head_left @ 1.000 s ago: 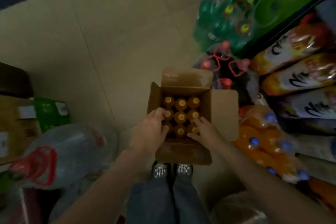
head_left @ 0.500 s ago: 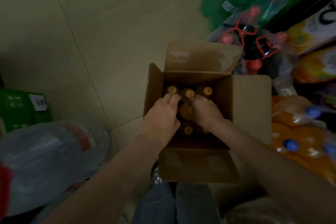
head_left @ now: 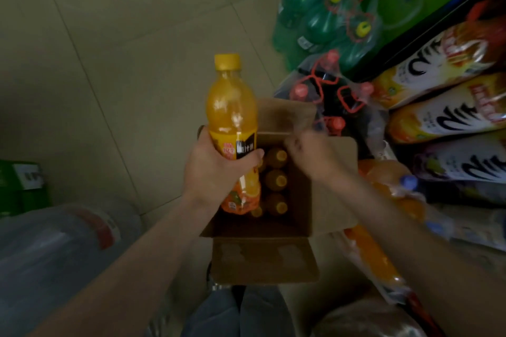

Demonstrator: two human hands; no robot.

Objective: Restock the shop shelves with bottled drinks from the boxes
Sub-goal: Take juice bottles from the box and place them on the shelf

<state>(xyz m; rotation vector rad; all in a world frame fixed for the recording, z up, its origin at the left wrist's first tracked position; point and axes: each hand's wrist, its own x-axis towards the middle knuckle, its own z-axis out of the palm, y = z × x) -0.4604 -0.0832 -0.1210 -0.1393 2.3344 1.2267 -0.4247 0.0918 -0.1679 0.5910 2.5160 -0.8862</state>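
Gripping an upright bottle (head_left: pixel 232 117) above the box (head_left: pixel 332 186), your left hand (head_left: pixel 213 169) stands clear; your blurred right hand (head_left: pixel 309 153), grip unreadable, hovers nearer the remaining bottles (head_left: pixel 276 180).

There is a single view, from a wide-angle camera worn on the person's head. It looks steeply down, almost straight at the floor (head_left: pixel 115 68), with the person's own legs at the bottom edge and both forearms reaching up into the middle. The open box (head_left: pixel 262 260) sits near the centre, close below the camera, and the bottle (head_left: pixel 232 112) held over it comes nearer still. The wide lens bends the edges, so the shelf goods (head_left: pixel 443 85) lean in along the right side. With no second view, nothing is shared.
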